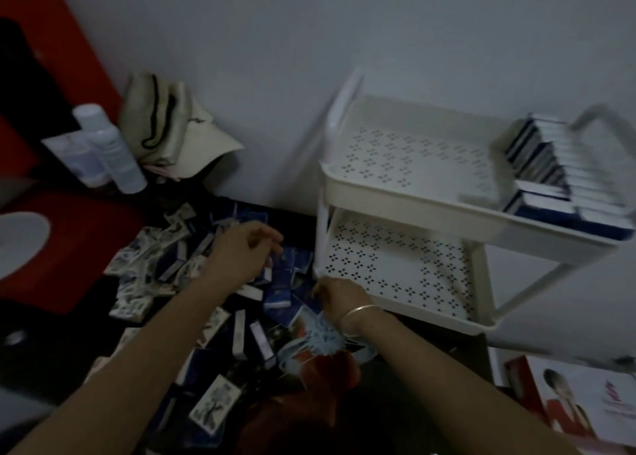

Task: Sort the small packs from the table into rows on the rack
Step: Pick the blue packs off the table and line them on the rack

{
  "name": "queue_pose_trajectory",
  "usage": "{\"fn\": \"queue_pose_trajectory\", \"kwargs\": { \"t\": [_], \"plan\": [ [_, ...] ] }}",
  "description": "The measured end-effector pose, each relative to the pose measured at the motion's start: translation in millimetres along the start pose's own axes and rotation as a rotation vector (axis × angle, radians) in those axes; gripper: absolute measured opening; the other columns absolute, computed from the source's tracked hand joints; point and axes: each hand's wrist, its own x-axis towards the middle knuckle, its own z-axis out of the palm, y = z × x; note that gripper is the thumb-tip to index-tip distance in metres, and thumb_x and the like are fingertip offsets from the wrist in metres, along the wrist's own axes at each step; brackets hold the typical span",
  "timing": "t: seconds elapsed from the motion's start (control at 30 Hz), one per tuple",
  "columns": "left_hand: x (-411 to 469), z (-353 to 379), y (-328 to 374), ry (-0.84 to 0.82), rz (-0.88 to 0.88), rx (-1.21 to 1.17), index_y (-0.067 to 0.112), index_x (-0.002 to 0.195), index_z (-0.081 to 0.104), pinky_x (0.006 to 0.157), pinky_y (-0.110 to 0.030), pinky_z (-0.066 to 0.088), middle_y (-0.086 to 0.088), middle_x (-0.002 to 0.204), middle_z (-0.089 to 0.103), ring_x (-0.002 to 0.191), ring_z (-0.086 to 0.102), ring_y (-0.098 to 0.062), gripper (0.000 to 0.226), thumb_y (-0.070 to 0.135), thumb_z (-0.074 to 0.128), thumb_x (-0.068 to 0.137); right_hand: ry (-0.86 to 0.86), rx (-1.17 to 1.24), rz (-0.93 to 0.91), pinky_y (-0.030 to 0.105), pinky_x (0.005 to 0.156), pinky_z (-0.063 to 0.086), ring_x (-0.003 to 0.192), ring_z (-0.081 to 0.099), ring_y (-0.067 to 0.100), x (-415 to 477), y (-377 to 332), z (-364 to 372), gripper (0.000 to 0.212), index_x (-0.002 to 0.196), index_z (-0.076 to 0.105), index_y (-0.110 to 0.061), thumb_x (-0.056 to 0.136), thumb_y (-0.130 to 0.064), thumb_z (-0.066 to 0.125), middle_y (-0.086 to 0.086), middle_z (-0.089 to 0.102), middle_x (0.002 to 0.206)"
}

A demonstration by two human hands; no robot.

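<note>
Dimly lit, with motion blur throughout. Just right of right hand (pixel 339 296): corner post and lower-shelf rim of white rack (pixel 406 193), near, contact not resolvable. Beyond that, open perforated shelf room on both tiers. Far right of both hands, on the upper tier, a tight upright row of shelved packs (pixel 550 172).

Under and around the hands: loose heap of small packs (pixel 213 410) on dark table (pixel 468 346), blue ones between the hands, white printed ones left of left hand (pixel 244 251).

Left hand fingers bent down onto blue packs; grasp or mere touch, cannot tell. Right hand fingertips hidden behind its own back, low among the packs; grip likewise cannot tell. Thin metal bangle (pixel 361 312) on right wrist.

Far left of left hand, against the wall: two translucent plastic bottles (pixel 113 151), a soft pale cap (pixel 179 134). Rack handle cut off at frame edge. Right of the right forearm: glossy printed box (pixel 585 406), also cut off.
</note>
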Motion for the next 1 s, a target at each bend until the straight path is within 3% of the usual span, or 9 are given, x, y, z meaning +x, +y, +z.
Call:
{"fn": "queue_pose_trajectory", "kwargs": {
  "t": [0.13, 0.2, 0.27, 0.37, 0.5, 0.6, 0.67, 0.83, 1.0],
  "plan": [
    [-12, 16, -69, -0.172, -0.059, 0.263, 0.027, 0.088, 0.061, 0.074, -0.035, 0.056, 0.006, 0.091, 0.067, 0.082, 0.064, -0.014, 0.021, 0.010, 0.050, 0.096, -0.136, -0.205, 0.145, 0.043, 0.108, 0.034, 0.141, 0.020, 0.033, 26, 15, 57, 0.070, 0.152, 0.008, -0.026, 0.094, -0.025, 0.048, 0.009, 0.009, 0.159],
    [-10, 21, -88, -0.241, -0.010, 0.387, 0.030, 0.093, 0.061, 0.075, -0.040, 0.055, 0.004, 0.097, 0.069, 0.083, 0.064, -0.019, 0.021, 0.013, 0.048, 0.096, -0.117, -0.324, 0.201, 0.044, 0.109, 0.030, 0.145, 0.008, 0.032, 29, 17, 77, 0.072, 0.152, 0.004, -0.023, 0.095, -0.036, 0.045, 0.011, -0.001, 0.159],
    [-2, 26, -97, -0.269, 0.096, 0.507, 0.024, 0.105, 0.066, 0.079, -0.036, 0.053, -0.001, 0.105, 0.070, 0.089, 0.064, -0.021, 0.024, 0.012, 0.048, 0.095, -0.005, -0.389, 0.198, 0.045, 0.102, 0.036, 0.140, 0.024, 0.037, 28, 17, 91, 0.065, 0.149, 0.022, -0.017, 0.092, -0.037, 0.044, 0.019, 0.017, 0.155],
    [16, 41, -100, -0.273, 0.260, 0.684, 0.018, 0.115, 0.067, 0.087, -0.029, 0.044, -0.001, 0.115, 0.067, 0.104, 0.056, -0.021, 0.030, 0.008, 0.050, 0.092, 0.173, -0.324, 0.228, 0.039, 0.066, 0.050, 0.096, 0.059, 0.038, 26, 21, 94, 0.046, 0.112, 0.066, -0.018, 0.081, -0.043, 0.043, 0.019, 0.056, 0.109],
    [41, 61, -104, -0.330, 0.426, 1.016, 0.016, 0.123, 0.058, 0.102, -0.031, 0.029, -0.004, 0.121, 0.061, 0.113, 0.047, -0.023, 0.040, 0.009, 0.054, 0.084, 0.229, -0.034, 0.348, 0.036, 0.082, 0.047, 0.116, 0.044, 0.028, 22, 35, 92, 0.033, 0.116, 0.053, -0.017, 0.090, -0.037, 0.054, 0.009, 0.046, 0.123],
    [53, 70, -108, -0.409, 0.445, 1.228, 0.010, 0.137, 0.044, 0.117, -0.040, 0.013, -0.009, 0.138, 0.049, 0.128, 0.039, -0.027, 0.056, 0.022, 0.059, 0.085, 0.283, 0.035, 0.449, 0.033, 0.096, 0.042, 0.124, 0.041, 0.025, 17, 46, 95, 0.060, 0.134, 0.040, -0.015, 0.085, -0.040, 0.062, 0.007, 0.046, 0.132],
    [59, 74, -107, -0.413, 0.426, 1.291, 0.009, 0.140, 0.038, 0.118, -0.043, 0.011, -0.011, 0.141, 0.045, 0.130, 0.037, -0.028, 0.062, 0.028, 0.061, 0.085, 0.275, 0.015, 0.500, 0.033, 0.095, 0.043, 0.125, 0.039, 0.024, 11, 48, 95, 0.069, 0.140, 0.035, -0.017, 0.083, -0.048, 0.061, 0.006, 0.043, 0.134],
    [74, 80, -102, -0.417, 0.462, 1.355, 0.009, 0.144, 0.031, 0.116, -0.043, 0.012, -0.013, 0.140, 0.044, 0.129, 0.036, -0.031, 0.076, 0.029, 0.066, 0.080, 0.260, -0.028, 0.488, 0.031, 0.091, 0.043, 0.118, 0.039, 0.021, 2, 53, 100, 0.052, 0.121, 0.051, -0.021, 0.082, -0.054, 0.059, 0.002, 0.045, 0.124],
    [66, 88, -102, -0.394, 0.508, 1.381, 0.006, 0.140, 0.038, 0.112, -0.040, 0.022, -0.015, 0.134, 0.046, 0.125, 0.038, -0.032, 0.070, 0.024, 0.067, 0.079, 0.266, 0.094, 0.460, 0.032, 0.085, 0.047, 0.106, 0.052, 0.019, -9, 48, 88, 0.045, 0.113, 0.045, -0.020, 0.079, -0.037, 0.069, 0.001, 0.057, 0.113]
  ]
}}
